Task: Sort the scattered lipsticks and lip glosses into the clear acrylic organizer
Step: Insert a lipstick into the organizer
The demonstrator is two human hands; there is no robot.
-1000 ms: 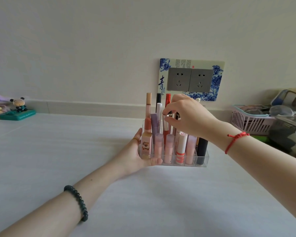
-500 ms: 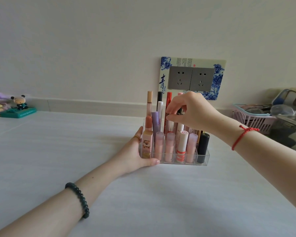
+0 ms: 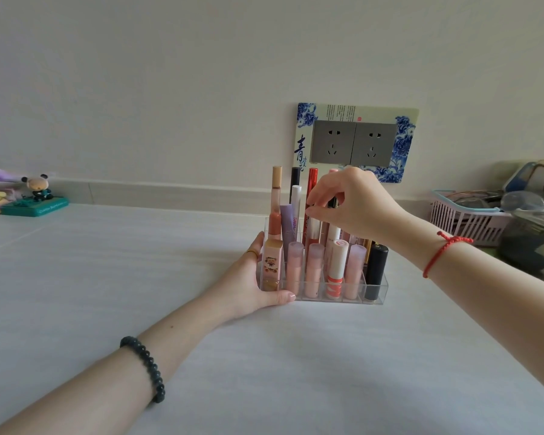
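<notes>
The left hand (image 3: pixel 255 277) is gripping the left end of the clear acrylic organizer (image 3: pixel 374 293). Its thumb is lying along the front wall and its fingers are wrapping round the side, a thin ring (image 3: pixel 252 253) showing on one of them. Just beside the thumb a bear-printed tube (image 3: pixel 270 265) is standing in the corner slot nearest this hand.

The right hand (image 3: pixel 355 202) is hovering over the middle of the organizer with its fingers curled. Its thumb and forefinger are pinching the top of what looks like a red gloss tube (image 3: pixel 313 230), though the fingertips are hiding the cap. Under this hand's palm a white-and-orange tube (image 3: pixel 336 268) is standing upright in the front row. Below its wrist a black lipstick (image 3: pixel 376 271) is filling the end slot. A tall beige-capped tube (image 3: pixel 276 196) is rising to the left of its fingertips.

A dark bead bracelet (image 3: pixel 145 368) is circling the left wrist and a red string (image 3: pixel 443 252) the right. Both forearms are reaching over the white table (image 3: pixel 123 262). Behind the right hand a blue-flowered socket plate (image 3: pixel 355 142) is sitting on the wall. A pink basket (image 3: pixel 465 218) is standing well past the right wrist, and small figurines (image 3: pixel 36 186) far off beyond the left hand.
</notes>
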